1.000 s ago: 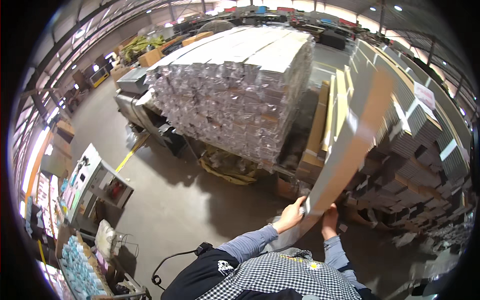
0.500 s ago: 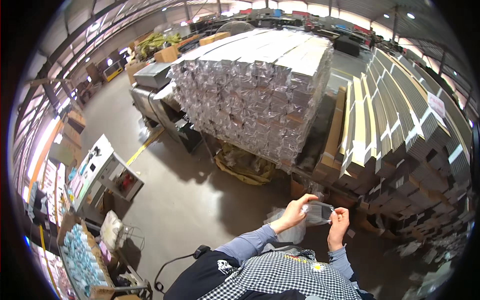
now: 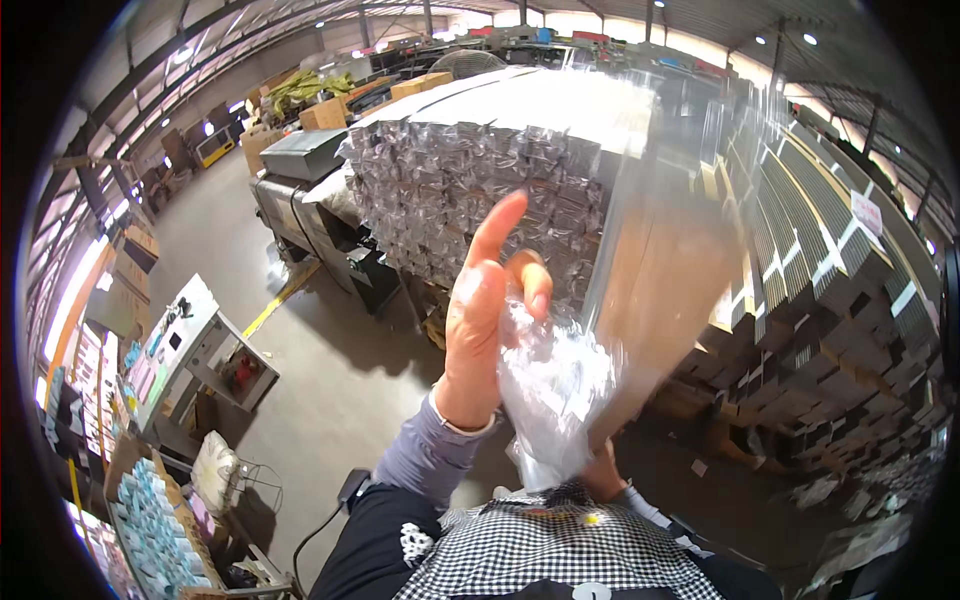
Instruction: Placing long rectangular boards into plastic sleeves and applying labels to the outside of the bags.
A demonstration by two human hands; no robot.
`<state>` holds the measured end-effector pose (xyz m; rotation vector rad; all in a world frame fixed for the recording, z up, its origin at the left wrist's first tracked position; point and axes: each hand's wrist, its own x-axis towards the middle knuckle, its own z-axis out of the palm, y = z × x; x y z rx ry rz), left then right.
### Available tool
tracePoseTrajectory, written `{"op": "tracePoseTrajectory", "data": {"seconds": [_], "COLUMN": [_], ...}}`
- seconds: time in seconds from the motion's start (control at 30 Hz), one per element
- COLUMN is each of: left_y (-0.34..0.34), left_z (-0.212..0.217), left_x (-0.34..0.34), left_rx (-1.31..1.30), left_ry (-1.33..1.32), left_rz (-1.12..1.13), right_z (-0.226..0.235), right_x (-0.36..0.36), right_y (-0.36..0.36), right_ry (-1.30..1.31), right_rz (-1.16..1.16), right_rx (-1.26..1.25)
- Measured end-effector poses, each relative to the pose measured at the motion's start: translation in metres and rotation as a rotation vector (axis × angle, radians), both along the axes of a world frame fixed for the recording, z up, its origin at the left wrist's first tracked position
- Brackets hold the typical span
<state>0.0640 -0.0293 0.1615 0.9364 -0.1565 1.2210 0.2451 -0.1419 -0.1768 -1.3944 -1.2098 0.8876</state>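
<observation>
My left hand (image 3: 474, 335) is raised in front of me, index finger or thumb pointing up and the other visible fingers curled on a crumpled bunch of clear plastic film (image 3: 555, 395). From that bunch a broad see-through sheet spreads up and to the right, blurred by motion. It partly veils the stack of plastic-wrapped flat pieces (image 3: 440, 190) behind it. My right hand (image 3: 605, 474) is low, close to my checked apron (image 3: 540, 540). Its fingers are hidden behind the film, so its grip does not show.
Tall strapped stacks of folded cardboard (image 3: 830, 250) stand at the right. A white work table (image 3: 200, 320) and a box of light-blue small pieces (image 3: 155, 520) are at the left. A dark metal machine (image 3: 310, 215) adjoins the wrapped stack. A cable hangs near my left elbow.
Both hands were low together, pulling a small clear plastic piece between them. My left hand has risen with the film, which now spreads wide, while my right hand has dropped back toward my body.
</observation>
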Motion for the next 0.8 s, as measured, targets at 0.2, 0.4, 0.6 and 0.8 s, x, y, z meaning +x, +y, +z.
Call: {"op": "tracePoseTrajectory", "data": {"seconds": [0.2,0.4,0.6,0.8], "left_y": [0.073,0.109,0.167,0.261], "left_z": [-0.154,-0.181,-0.074,-0.018], "left_x": [-0.059,-0.104,-0.104,-0.082], "left_rx": [-0.157,-0.115,0.135,-0.127], "left_ry": [0.577,0.941,0.420,0.365], "left_rz": [0.481,0.306,0.544,0.939], "right_z": [0.282,0.514,0.538,0.503], "right_x": [0.084,0.181,0.143,0.127], "right_y": [0.133,0.329,0.538,0.686], "right_ry": [-0.009,0.334,0.291,0.208], "right_rz": [-0.372,0.005,0.092,0.140], "right_rx": [0.625,0.556,0.317,0.100]}}
